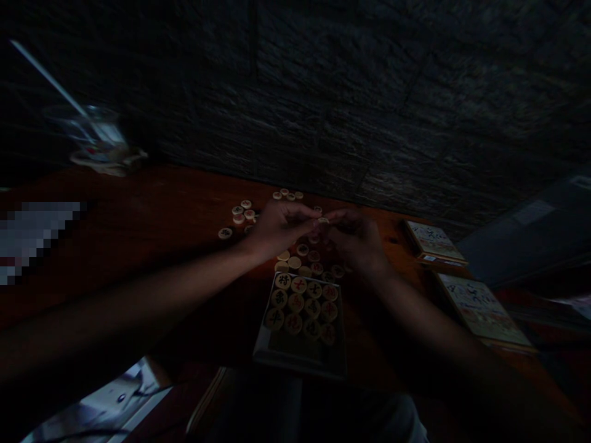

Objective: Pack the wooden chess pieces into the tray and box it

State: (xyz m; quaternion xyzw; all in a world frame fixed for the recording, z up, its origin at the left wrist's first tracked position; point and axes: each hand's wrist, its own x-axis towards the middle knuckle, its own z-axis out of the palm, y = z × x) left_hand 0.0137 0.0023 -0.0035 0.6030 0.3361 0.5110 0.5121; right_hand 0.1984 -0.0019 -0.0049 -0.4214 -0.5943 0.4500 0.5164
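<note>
Above the loose discs, my two hands meet at the fingertips around one Chinese chess piece (323, 220). My left hand (279, 227) pinches it from the left, and my right hand (362, 240) is closed on its right side, its lower fingers in shadow. Below them on the table lies a shallow box (295, 360) with rows of round pieces marked in red and black characters. Several loose Chinese chess pieces (294, 263) lie between the box and my hands, some blank side up. More pieces (246, 204) are grouped left of and behind my left hand.
Two flat boxes with printed lids (436, 240) (482, 307) lie at the right of the wooden table (166, 203). A glass with a straw (106, 132) stands far left. A dark stone wall (323, 111) borders the table's back. The scene is dim.
</note>
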